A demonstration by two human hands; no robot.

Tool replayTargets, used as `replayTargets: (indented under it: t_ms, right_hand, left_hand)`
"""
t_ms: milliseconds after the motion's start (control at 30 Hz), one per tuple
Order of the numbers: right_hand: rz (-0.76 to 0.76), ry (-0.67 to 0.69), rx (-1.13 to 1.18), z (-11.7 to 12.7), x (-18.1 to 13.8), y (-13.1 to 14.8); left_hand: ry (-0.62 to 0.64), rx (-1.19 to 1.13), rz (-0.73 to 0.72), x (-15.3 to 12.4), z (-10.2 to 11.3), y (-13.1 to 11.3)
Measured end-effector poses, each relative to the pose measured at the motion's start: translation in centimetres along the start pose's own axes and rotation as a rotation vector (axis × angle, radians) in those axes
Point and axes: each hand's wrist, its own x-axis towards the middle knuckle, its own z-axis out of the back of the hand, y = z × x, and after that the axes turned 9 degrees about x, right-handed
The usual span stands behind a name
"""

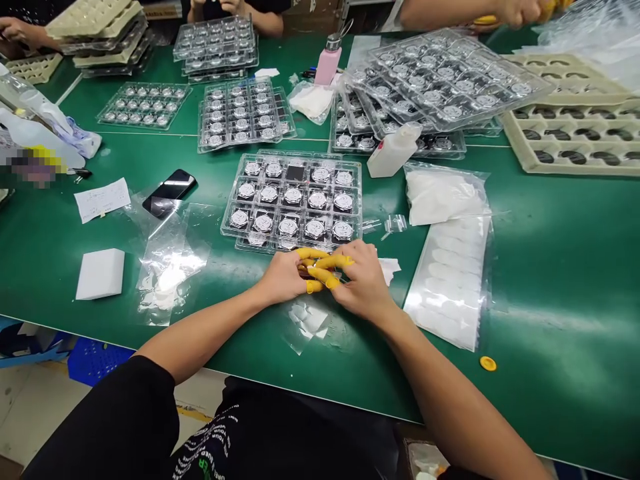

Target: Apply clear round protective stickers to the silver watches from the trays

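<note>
On green bench, clear tray, silver discs

A long green worktop fills most of the view, its glossy surface showing pale streaks of reflected light. Beyond its near edge lies a pale floor marked with yellow tape, with a blue plastic crate partly beneath the edge.

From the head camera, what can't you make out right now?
Head view:
The dark item between the left hand and right hand: yellow finger cots and fingers cover most of it.
The label near the left edge: pixelated blur.
The co-worker's hand: cut off by the top edge.
The silver discs: markings too small to read.
</note>
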Motion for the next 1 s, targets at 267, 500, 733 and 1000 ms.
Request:
replayTargets:
  t_ms: [267,500,733,1000]
  right_hand:
    - [-0.134,0.015,-0.021,-0.1,-0.2,-0.1]
    - [-0.383,-0.175,-0.219,4.5,-1.2,-4.5]
    - [-0.321,0.219,0.167,4.6,-0.8,-0.5]
    - [-0.291,0.232,0.219,5.0,-0.4,-0.3]
  left_hand:
    - [-0.001,0.027,-0.023,-0.1,-0.3,0.3]
    - [-0.058,0.149,-0.211,-0.9,-0.7,0.4]
    - [-0.07,0.316,-0.493,-1.1,-0.7,1.1]
    - [-0.133,0.593,-0.74,-1.3,-0.3,0.8]
